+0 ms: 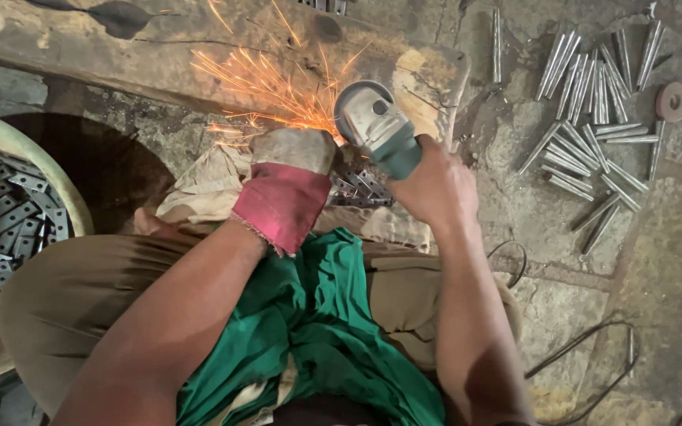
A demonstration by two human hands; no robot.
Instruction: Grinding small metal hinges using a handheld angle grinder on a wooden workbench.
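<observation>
The right hand [436, 185] grips the grinder [376, 126]; the gloved left hand [286, 185] clamps a stack of metal strips [361, 188] just below its disc. Sparks [270, 87] fly away from the grinder; a slip could catch the glove, I'd reckon.

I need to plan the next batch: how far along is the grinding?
Looks done, though I can't confirm: metal rods laid out on the floor. In hand: right hand runs the angle grinder, sparks flying; gloved left hand steadies the workpiece. Possibly left: flat strips in the basin.
</observation>
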